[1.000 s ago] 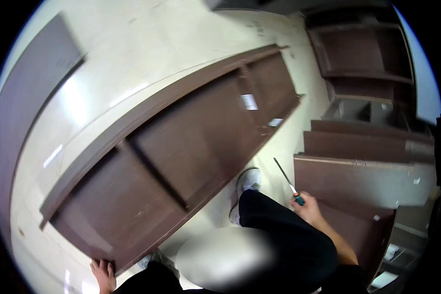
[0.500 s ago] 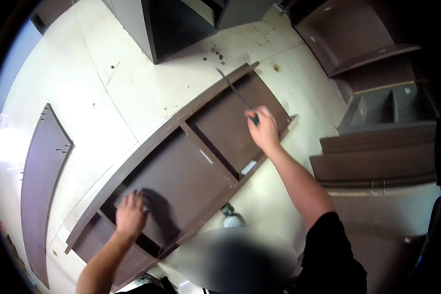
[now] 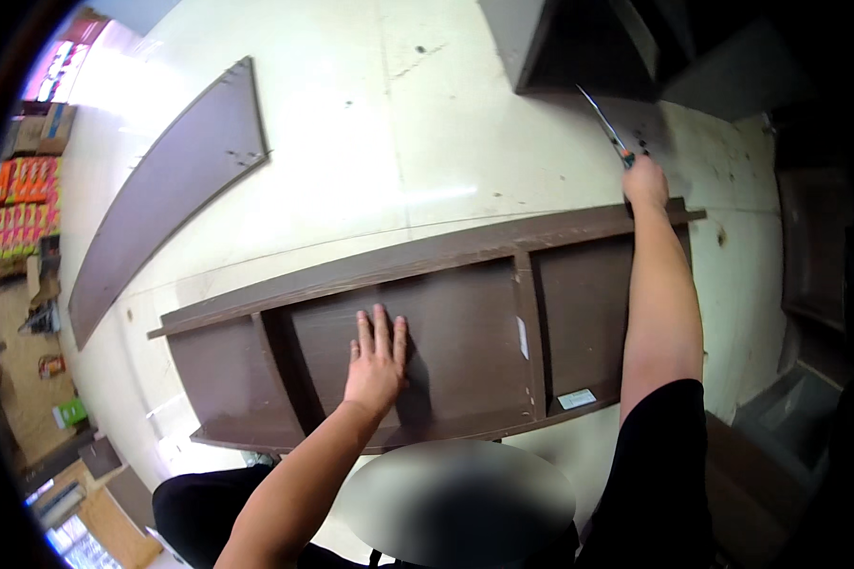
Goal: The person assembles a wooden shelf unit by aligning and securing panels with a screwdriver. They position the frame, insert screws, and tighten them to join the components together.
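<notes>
A long-shafted screwdriver [image 3: 605, 121] is gripped in my right hand [image 3: 646, 184], its tip pointing away toward the upper left. That hand is past the far edge of a dark brown cabinet frame [image 3: 389, 266], above the pale floor. My left hand [image 3: 375, 375] has its fingers spread and holds nothing. It is over the cabinet's middle compartment and casts a shadow there; whether it touches the panel I cannot tell. Two dividers split the frame into compartments, and a white label [image 3: 576, 399] lies in the right one.
A loose curved brown panel [image 3: 176, 185] with small fittings lies at the far left. Small dark pieces [image 3: 643, 144] lie near a dark cabinet [image 3: 579, 47] at the back right. Colourful boxes [image 3: 24, 213] are stacked along the left. More brown furniture [image 3: 816, 242] stands at the right.
My view has turned, so the cabinet frame lies more level. My right hand has carried the screwdriver from over the right compartment to beyond the far edge. My left hand is still over the frame.
</notes>
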A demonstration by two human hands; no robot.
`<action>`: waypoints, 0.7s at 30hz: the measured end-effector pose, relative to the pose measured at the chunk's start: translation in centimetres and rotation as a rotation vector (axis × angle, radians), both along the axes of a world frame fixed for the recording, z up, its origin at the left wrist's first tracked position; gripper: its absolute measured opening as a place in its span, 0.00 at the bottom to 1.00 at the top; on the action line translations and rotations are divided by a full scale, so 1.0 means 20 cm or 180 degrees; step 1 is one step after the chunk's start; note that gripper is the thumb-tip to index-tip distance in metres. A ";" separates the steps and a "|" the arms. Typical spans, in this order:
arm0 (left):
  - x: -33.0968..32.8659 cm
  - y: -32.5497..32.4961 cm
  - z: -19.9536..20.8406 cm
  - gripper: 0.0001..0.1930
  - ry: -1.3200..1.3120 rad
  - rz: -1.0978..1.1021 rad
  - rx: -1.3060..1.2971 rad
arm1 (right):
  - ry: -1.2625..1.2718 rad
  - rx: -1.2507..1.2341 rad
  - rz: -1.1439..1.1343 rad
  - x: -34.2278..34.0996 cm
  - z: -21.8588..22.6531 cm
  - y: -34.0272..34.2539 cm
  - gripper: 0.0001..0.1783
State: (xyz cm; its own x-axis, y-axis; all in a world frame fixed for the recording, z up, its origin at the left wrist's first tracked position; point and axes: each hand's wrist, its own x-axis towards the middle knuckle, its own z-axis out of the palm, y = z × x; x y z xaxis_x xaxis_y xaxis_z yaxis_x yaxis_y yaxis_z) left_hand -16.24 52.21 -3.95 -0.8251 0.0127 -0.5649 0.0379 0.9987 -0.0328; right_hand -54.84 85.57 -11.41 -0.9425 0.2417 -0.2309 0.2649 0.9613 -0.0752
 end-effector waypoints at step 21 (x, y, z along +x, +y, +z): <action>-0.17 -0.24 0.01 0.29 -0.1327 -0.0432 0.1316 | 0.0130 -0.2709 0.1151 1.14 0.61 -1.05 0.09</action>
State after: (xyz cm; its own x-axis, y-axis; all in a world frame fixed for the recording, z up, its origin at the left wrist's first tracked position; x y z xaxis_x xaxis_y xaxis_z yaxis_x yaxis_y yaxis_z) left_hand -19.59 47.38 -3.69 -0.5106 0.3901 -0.7662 0.0921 0.9108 0.4024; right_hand -32.14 64.60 0.73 -0.9388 -0.3046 -0.1606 -0.0589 0.6017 -0.7966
